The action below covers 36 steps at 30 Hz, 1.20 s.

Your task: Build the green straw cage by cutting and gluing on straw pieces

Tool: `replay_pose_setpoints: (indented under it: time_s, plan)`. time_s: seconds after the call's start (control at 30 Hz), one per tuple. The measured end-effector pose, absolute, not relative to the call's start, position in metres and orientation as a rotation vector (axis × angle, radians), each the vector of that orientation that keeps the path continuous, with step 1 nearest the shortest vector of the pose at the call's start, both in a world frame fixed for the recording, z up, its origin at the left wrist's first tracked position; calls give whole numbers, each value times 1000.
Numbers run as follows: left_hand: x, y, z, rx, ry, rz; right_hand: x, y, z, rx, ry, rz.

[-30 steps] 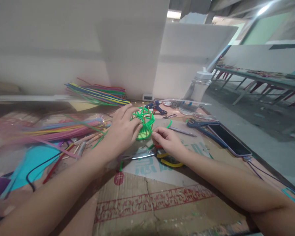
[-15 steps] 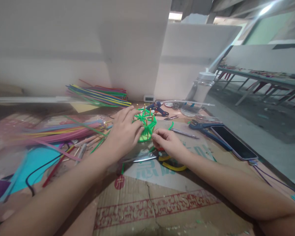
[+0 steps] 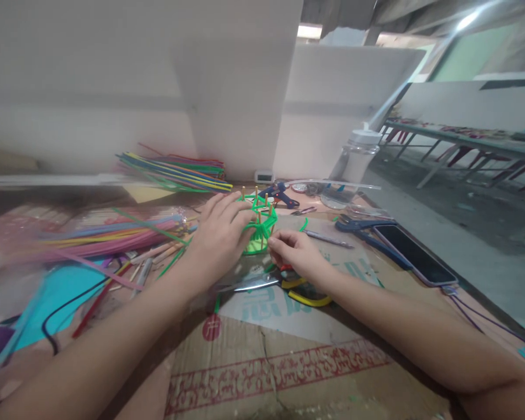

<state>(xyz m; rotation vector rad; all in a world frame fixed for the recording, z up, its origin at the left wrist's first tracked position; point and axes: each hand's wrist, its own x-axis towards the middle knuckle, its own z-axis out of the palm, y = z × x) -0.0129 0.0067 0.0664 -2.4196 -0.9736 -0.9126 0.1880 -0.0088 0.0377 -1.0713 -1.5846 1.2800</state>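
A small round frame of green pipe cleaners (image 3: 269,220), with several thin wooden sticks (image 3: 259,217) standing up through it, rests on the table ahead. My left hand (image 3: 223,227) grips its left side, the thumb at the front and the fingers over the top, hiding that half. At its lower right, my right hand (image 3: 295,252) is closed in a pinch close against the frame. What the right fingertips hold, if anything, is too small to make out. Scissors with yellow and black handles (image 3: 308,296) lie under and beside my right hand, blades to the left.
Bundles of coloured pipe cleaners (image 3: 175,172) lie at the back left. Behind the frame is a blue glue gun (image 3: 280,192). Rightward are a clear bottle (image 3: 354,166), a pen (image 3: 328,238), blue-handled pliers (image 3: 376,239) and a phone (image 3: 413,254) with a cable.
My left hand's fingers have shifted slightly and now cover more of the frame's top, where green spokes showed before. My right hand keeps its pinch at nearly the same spot.
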Motion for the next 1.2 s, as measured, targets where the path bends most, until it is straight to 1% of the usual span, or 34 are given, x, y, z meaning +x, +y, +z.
replay_pose_setpoints:
  time_s: [0.17, 0.37, 0.5, 0.57, 0.63, 0.73, 0.77, 0.83, 0.93, 1.1, 1.2]
  plan:
    - [-17, 10, 66, -2423, -833, -885, 187, -8, 39, -1061, -1567, 1330]
    - [-19, 13, 66, -2443, -774, -882, 186, -5, 34, -1040, -1531, 1367]
    - [-19, 12, 67, -2470, -780, -869, 189, -5, 31, -1055, -1592, 1303]
    - [-19, 12, 67, -2489, -792, -851, 194, -6, 30, -1051, -1654, 1129]
    - [-20, 12, 66, -2493, -797, -840, 202, -6, 28, -997, -1784, 798]
    - [-20, 13, 65, -2473, -789, -827, 214, -3, 27, -827, -2036, 198]
    - [-20, 13, 64, -2460, -783, -826, 216, -2, 27, -773, -2094, 47]
    - [-20, 13, 65, -2435, -767, -827, 219, 2, 28, -716, -2151, -147]
    - [-20, 12, 67, -2421, -751, -828, 217, 5, 28, -731, -2187, -258]
    - [-21, 10, 69, -2452, -743, -759, 215, 5, 28, -705, -2224, -285]
    - [-21, 13, 66, -2432, -725, -813, 215, 4, 30, -694, -2269, -319]
